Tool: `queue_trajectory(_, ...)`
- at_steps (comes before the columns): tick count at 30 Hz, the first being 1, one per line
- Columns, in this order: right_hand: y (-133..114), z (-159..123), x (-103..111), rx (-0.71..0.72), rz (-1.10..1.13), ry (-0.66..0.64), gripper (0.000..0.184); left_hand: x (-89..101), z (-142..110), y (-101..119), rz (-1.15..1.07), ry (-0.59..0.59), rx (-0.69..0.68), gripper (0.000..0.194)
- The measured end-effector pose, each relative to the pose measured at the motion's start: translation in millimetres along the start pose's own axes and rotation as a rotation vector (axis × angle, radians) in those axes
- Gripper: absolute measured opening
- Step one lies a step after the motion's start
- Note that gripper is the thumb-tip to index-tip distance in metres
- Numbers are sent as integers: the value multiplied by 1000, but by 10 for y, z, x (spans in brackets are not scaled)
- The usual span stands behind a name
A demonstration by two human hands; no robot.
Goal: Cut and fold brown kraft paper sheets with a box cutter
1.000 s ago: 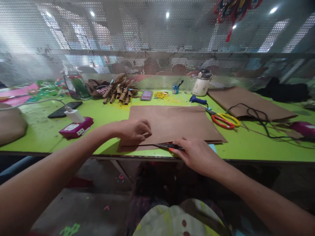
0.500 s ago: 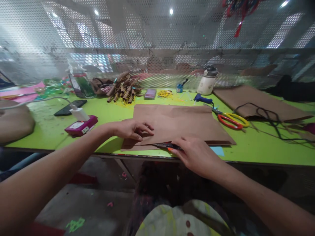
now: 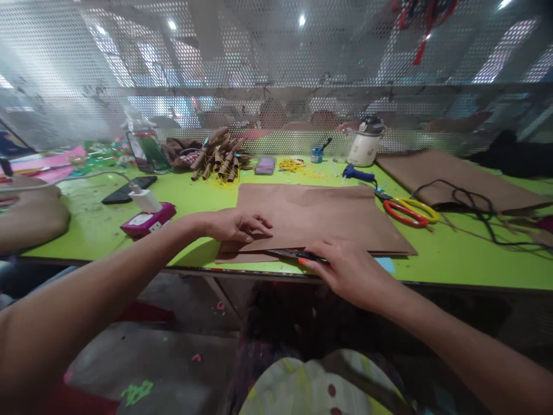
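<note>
A brown paper sheet [image 3: 319, 216] lies on the green table [image 3: 203, 204] near its front edge. My left hand [image 3: 235, 226] rests on the sheet's near left corner, fingers curled down and pressing the paper. My right hand [image 3: 345, 271] sits at the sheet's front edge and grips a thin dark tool [image 3: 291, 253], seemingly a knife or ruler, lying along that edge. The paper's front left corner is slightly raised over a lower layer. A light blue piece [image 3: 384, 265] peeks out under the sheet at the right.
Red and yellow scissors [image 3: 408, 210] and a blue glue gun [image 3: 356, 173] lie right of the sheet. A second brown sheet [image 3: 453, 176] with a black cord [image 3: 470, 204] is farther right. A magenta box [image 3: 149, 219], phone [image 3: 123, 190], rolled paper sticks [image 3: 218, 158] and white jar [image 3: 365, 147] stand behind.
My left hand's fingers have spread and slid slightly right on the corner. The right hand stays at the front edge with the tool. The view shifted a little.
</note>
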State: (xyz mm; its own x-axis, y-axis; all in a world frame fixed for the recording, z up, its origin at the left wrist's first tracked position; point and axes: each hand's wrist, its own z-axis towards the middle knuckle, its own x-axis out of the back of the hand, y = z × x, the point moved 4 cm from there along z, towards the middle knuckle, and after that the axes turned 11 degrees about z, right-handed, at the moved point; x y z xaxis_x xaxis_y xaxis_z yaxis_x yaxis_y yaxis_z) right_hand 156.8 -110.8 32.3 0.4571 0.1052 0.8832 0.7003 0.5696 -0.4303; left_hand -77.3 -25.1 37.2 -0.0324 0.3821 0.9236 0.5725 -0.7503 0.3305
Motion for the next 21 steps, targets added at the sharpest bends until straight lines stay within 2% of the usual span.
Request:
queue_trajectory(11,-206,163,-78,21,-73,-21,29,-11,10,9,31,-33,6,45)
queue_trajectory(21,-214,183,-108,36,-44,-25,29,1,22,22,34,-38,-7,44)
